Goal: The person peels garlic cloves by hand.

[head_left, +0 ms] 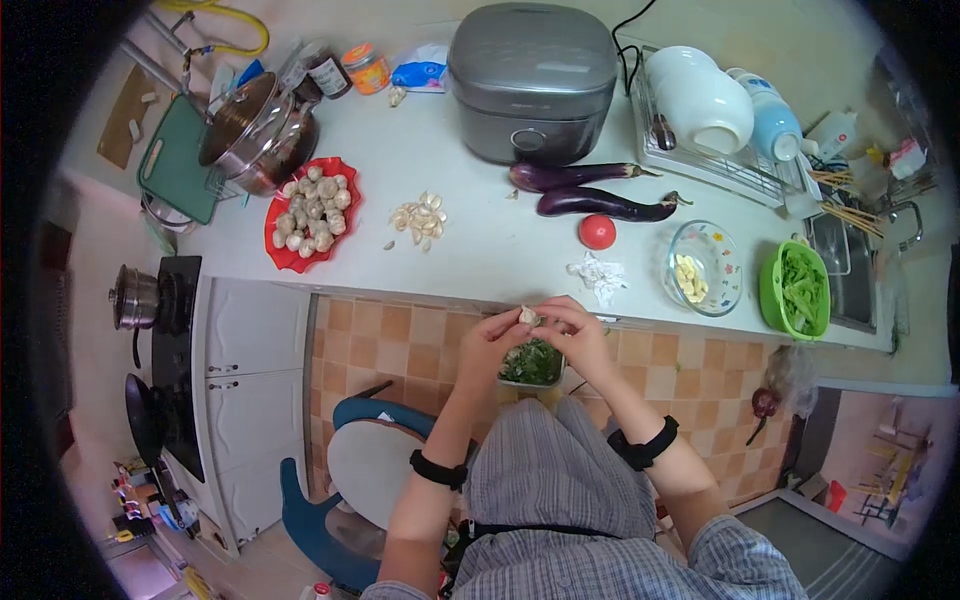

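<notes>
A small pale garlic piece (528, 316) is pinched between my two hands, just off the counter's front edge. My left hand (487, 345) closes on it from the left, and my right hand (580, 335) has its fingertips on its right side. Below them is a container of green leaves (532, 362), partly hidden by my hands. On the counter lie loose garlic cloves (420, 218), a red plate (283, 254) heaped with garlic bulbs (313, 210), crumpled white scraps (601, 276), and a glass bowl (722, 262) holding peeled cloves (690, 278).
A rice cooker (532, 85) stands at the back, with two eggplants (605, 203) and a tomato (597, 232) before it. A dish rack (720, 170) and green basket (822, 290) are right; a pot (262, 140) is left. A blue chair (300, 520) stands behind the cabinets.
</notes>
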The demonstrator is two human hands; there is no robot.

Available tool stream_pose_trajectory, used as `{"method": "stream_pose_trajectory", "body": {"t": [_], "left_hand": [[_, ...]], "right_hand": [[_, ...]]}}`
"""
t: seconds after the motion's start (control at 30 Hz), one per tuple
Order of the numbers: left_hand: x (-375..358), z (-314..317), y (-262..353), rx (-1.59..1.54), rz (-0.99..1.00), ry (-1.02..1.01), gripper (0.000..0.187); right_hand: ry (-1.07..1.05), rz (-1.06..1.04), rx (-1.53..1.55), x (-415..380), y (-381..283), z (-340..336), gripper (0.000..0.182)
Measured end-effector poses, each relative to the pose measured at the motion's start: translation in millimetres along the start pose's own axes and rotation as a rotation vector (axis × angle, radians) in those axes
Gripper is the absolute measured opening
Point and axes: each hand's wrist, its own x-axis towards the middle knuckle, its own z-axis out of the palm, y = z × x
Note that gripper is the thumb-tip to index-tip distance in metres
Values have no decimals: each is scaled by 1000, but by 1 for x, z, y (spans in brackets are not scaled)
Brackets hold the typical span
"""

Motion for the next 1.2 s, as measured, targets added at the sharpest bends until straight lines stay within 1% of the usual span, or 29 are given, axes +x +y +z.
{"method": "stream_pose_trajectory", "body": {"t": [0.13, 0.2, 0.27, 0.3, 0.37, 0.43, 0.5, 0.57, 0.7, 0.77, 0.83, 0.87, 0.93, 0.97, 1.03, 1.07, 1.13, 1.2], "left_hand": [[-1, -19, 9, 123, 14, -67, 29], [-3, -22, 12, 74, -9, -68, 28], [-5, -23, 14, 21, -33, -76, 28], [-6, -23, 15, 58, -13, -95, 27], [-6, -23, 19, 92, 7, -114, 27], [-5, -23, 24, 275, 29, -177, 26], [-5, -25, 25, 255, 34, -164, 25], [-3, -25, 27, 236, 36, -156, 24], [3, -25, 31, 253, 46, -187, 24], [6, -26, 27, 260, 35, -200, 24], [7, -24, 24, 133, 39, -173, 24], [8, -25, 23, 133, 36, -175, 24], [9, -25, 21, 275, 75, -162, 27], [9, -25, 20, 273, 72, -164, 27], [10, -25, 19, 564, 216, -104, 30], [10, -24, 18, 562, 216, -102, 30], [10, -21, 17, 800, 445, -35, 33], [6, -14, 20, 829, 439, -11, 34]], "right_hand": [[-66, 20, 82, 4, 0, 10, 25], [-82, 11, 103, 7, -2, 11, 24], [-111, 6, -3, 9, -9, 11, 18], [-108, 8, -8, 9, -13, 12, 18], [-104, 53, -146, 9, -20, 16, 15], [-105, 78, -133, 9, -20, 18, 15], [-105, 101, -119, 12, -18, 18, 16], [-134, 129, -12, 16, -13, 17, 16], [-120, 112, -33, 19, -13, 17, 15], [-95, 132, 38, 18, -11, 19, 14], [-75, 130, 47, 17, -10, 19, 13], [-59, 125, 57, 17, -8, 19, 12], [-50, 140, 59, 16, -6, 19, 12], [-41, 152, 62, 16, -4, 18, 11], [-29, 186, 111, 17, -2, 18, 11], [-22, 221, 163, 17, -1, 19, 11], [6, 231, 115, 19, -8, 26, 11], [38, 242, 67, 19, -10, 26, 11]]}}
